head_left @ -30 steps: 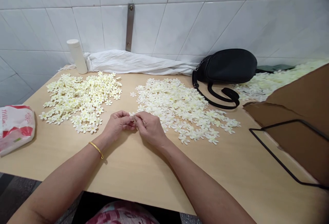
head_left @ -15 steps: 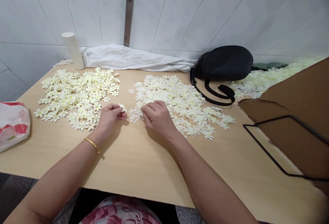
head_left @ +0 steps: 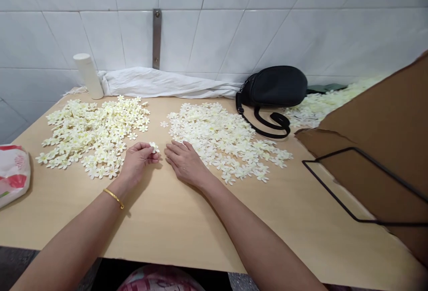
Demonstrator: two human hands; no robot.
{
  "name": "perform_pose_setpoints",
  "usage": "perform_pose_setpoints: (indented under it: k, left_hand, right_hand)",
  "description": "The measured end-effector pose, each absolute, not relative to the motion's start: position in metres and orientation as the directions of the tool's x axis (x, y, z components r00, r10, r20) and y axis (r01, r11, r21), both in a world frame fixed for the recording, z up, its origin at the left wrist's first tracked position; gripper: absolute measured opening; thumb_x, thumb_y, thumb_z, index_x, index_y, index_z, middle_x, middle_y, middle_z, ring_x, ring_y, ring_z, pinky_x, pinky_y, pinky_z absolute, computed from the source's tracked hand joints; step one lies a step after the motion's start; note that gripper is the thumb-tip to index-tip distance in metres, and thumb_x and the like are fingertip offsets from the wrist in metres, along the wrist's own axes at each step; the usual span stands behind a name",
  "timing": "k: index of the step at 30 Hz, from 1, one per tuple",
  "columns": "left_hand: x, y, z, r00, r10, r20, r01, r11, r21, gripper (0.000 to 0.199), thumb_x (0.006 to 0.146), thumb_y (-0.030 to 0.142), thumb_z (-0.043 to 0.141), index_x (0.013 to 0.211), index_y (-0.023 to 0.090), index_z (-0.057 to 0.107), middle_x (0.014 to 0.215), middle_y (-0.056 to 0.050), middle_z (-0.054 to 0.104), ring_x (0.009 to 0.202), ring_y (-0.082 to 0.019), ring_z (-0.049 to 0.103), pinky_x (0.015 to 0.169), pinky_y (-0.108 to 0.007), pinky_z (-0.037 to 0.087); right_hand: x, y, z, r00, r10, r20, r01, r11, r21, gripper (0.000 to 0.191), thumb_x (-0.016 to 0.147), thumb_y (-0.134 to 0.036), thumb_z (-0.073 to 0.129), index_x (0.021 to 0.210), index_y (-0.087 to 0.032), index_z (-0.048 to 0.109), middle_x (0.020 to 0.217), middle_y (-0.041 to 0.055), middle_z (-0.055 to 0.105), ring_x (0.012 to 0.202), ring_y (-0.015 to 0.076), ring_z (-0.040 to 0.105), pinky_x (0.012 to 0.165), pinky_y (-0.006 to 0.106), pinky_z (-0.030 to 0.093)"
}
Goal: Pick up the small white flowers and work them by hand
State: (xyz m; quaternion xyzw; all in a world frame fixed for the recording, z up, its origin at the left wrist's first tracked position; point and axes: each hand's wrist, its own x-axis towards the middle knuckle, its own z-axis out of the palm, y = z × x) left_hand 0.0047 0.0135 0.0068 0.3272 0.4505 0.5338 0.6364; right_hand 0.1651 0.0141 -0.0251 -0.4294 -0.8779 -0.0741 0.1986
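Note:
Between thumb and fingers, my left hand (head_left: 138, 161) pinches a small white artificial flower (head_left: 154, 147) with a pale yellow centre. To its left lies a heap of similar flowers (head_left: 96, 126). My right hand (head_left: 185, 161) rests palm down, fingers stretched out over the near left edge of a second, flatter spread of white petal pieces (head_left: 214, 126). Whatever lies under its fingers is hidden. The two hands are close together but apart, both low over the wooden table (head_left: 160, 219).
A white bottle (head_left: 88, 76) and a rolled white cloth (head_left: 167, 84) stand along the tiled wall. A black bag (head_left: 276, 87) with a strap sits behind the right spread. Cardboard (head_left: 377, 148) and a black wire frame (head_left: 334, 197) take up the right side; a red-and-white package (head_left: 13, 173) lies left.
My right hand has gone from bunched fingers to flat, stretched fingers and shifted left over the petal pieces' edge. My left hand keeps its pinch on the flower. The view has shifted slightly.

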Motion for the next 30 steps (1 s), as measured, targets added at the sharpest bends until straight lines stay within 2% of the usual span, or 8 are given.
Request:
perform_pose_setpoints:
  k: [5, 7, 10, 13, 17, 22, 26, 30]
  left_hand:
    - [0.008, 0.011, 0.001, 0.098, 0.969, -0.226, -0.372, 0.246, 0.895, 0.012, 0.062, 0.012, 0.064, 0.065, 0.012, 0.052, 0.055, -0.002, 0.059, 0.051, -0.010, 0.057, 0.056, -0.024, 0.046]
    - [0.010, 0.010, -0.002, 0.125, 0.965, -0.230, -0.355, 0.260, 0.898, 0.012, 0.062, 0.012, 0.063, 0.064, 0.012, 0.051, 0.054, -0.003, 0.059, 0.051, -0.011, 0.057, 0.056, -0.025, 0.046]
    - [0.011, 0.009, -0.006, 0.162, 0.962, -0.220, -0.342, 0.264, 0.902, 0.011, 0.063, 0.012, 0.063, 0.064, 0.012, 0.052, 0.053, -0.003, 0.059, 0.050, -0.011, 0.057, 0.056, -0.026, 0.047]
    - [0.011, 0.009, -0.008, 0.198, 0.957, -0.211, -0.348, 0.270, 0.898, 0.010, 0.064, 0.013, 0.064, 0.065, 0.011, 0.054, 0.054, -0.003, 0.060, 0.049, -0.011, 0.057, 0.056, -0.025, 0.047]
    - [0.011, 0.010, -0.006, 0.244, 0.937, -0.248, -0.377, 0.328, 0.866, 0.008, 0.066, 0.014, 0.063, 0.066, 0.009, 0.058, 0.060, -0.007, 0.062, 0.051, -0.011, 0.059, 0.056, -0.025, 0.049]
    - [0.012, 0.010, -0.003, 0.230, 0.919, -0.319, -0.434, 0.391, 0.812, 0.004, 0.070, 0.009, 0.059, 0.067, 0.007, 0.060, 0.057, -0.008, 0.063, 0.052, -0.012, 0.061, 0.056, -0.023, 0.050]
    - [0.012, 0.010, -0.004, 0.220, 0.920, -0.326, -0.445, 0.392, 0.805, 0.005, 0.068, 0.003, 0.058, 0.065, 0.007, 0.059, 0.056, -0.007, 0.063, 0.052, -0.012, 0.062, 0.056, -0.022, 0.051]
    - [0.011, 0.010, -0.004, 0.223, 0.917, -0.330, -0.449, 0.397, 0.800, 0.004, 0.068, 0.005, 0.061, 0.065, 0.006, 0.059, 0.055, -0.007, 0.062, 0.051, -0.012, 0.062, 0.055, -0.022, 0.051]
  right_hand:
    - [0.179, 0.018, -0.025, -0.352, 0.772, 0.529, 0.892, 0.448, -0.060, 0.017, 0.081, -0.021, 0.049, 0.092, -0.014, 0.061, 0.116, 0.0157, 0.054, 0.112, 0.0297, 0.041, 0.090, 0.046, 0.030]
    - [0.177, 0.015, -0.021, -0.317, 0.737, 0.597, 0.880, 0.463, -0.104, 0.019, 0.080, -0.019, 0.049, 0.095, -0.014, 0.060, 0.112, 0.0153, 0.055, 0.108, 0.0280, 0.042, 0.088, 0.043, 0.032]
    - [0.168, 0.009, -0.017, -0.345, 0.683, 0.643, 0.797, 0.575, -0.183, 0.020, 0.083, -0.020, 0.047, 0.097, -0.015, 0.059, 0.098, 0.0100, 0.061, 0.094, 0.0219, 0.049, 0.082, 0.036, 0.035]
    - [0.160, 0.005, -0.015, -0.405, 0.671, 0.622, 0.729, 0.647, -0.223, 0.017, 0.084, -0.020, 0.044, 0.093, -0.016, 0.059, 0.085, 0.0061, 0.064, 0.081, 0.0183, 0.052, 0.078, 0.033, 0.034]
    - [0.159, 0.004, -0.015, -0.445, 0.701, 0.557, 0.730, 0.644, -0.228, 0.020, 0.083, -0.014, 0.040, 0.079, -0.016, 0.060, 0.071, 0.0054, 0.061, 0.071, 0.0176, 0.050, 0.071, 0.030, 0.034]
    - [0.159, 0.005, -0.016, -0.470, 0.716, 0.517, 0.753, 0.630, -0.189, 0.021, 0.077, -0.006, 0.040, 0.079, -0.015, 0.059, 0.070, 0.0068, 0.058, 0.069, 0.0191, 0.048, 0.068, 0.029, 0.034]
    - [0.156, 0.006, -0.019, -0.479, 0.710, 0.516, 0.768, 0.624, -0.146, 0.022, 0.075, -0.005, 0.039, 0.080, -0.014, 0.059, 0.070, 0.0079, 0.058, 0.068, 0.0202, 0.047, 0.067, 0.030, 0.034]
    - [0.155, 0.006, -0.020, -0.477, 0.703, 0.527, 0.767, 0.626, -0.140, 0.021, 0.075, -0.006, 0.039, 0.079, -0.014, 0.058, 0.068, 0.0078, 0.056, 0.067, 0.0204, 0.046, 0.066, 0.030, 0.035]
